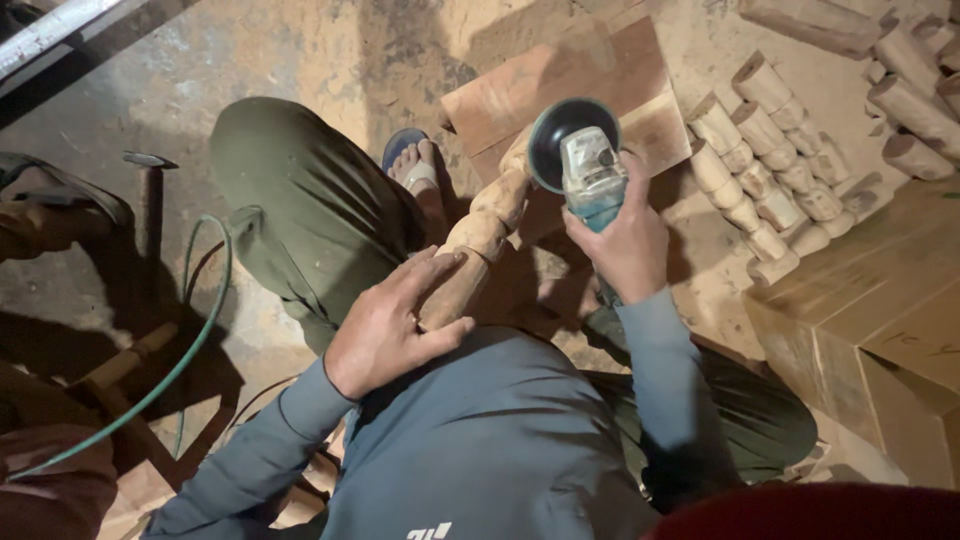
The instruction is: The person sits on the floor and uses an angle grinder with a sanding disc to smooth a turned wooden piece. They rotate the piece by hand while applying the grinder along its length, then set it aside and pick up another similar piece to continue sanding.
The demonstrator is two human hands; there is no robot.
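Observation:
A turned wooden spindle (478, 232) with rounded bulges runs from my lap up to a wooden block (600, 75). My left hand (392, 325) presses down on its near end, fingers wrapped over it. My right hand (622, 242) grips a teal and grey angle grinder (590, 175), whose dark round disc guard (556, 140) sits against the spindle's far end. I am crouched, with my knee in olive trousers (300, 200) and a foot in a blue sandal (412, 160) beside the spindle.
Several finished turned spindles (760, 170) lie in a row on the dusty floor at right, with rough wooden cylinders (915, 95) beyond. Wooden boxes (870, 320) stand at lower right. A green hose (195, 330) and a hammer (150, 195) lie at left.

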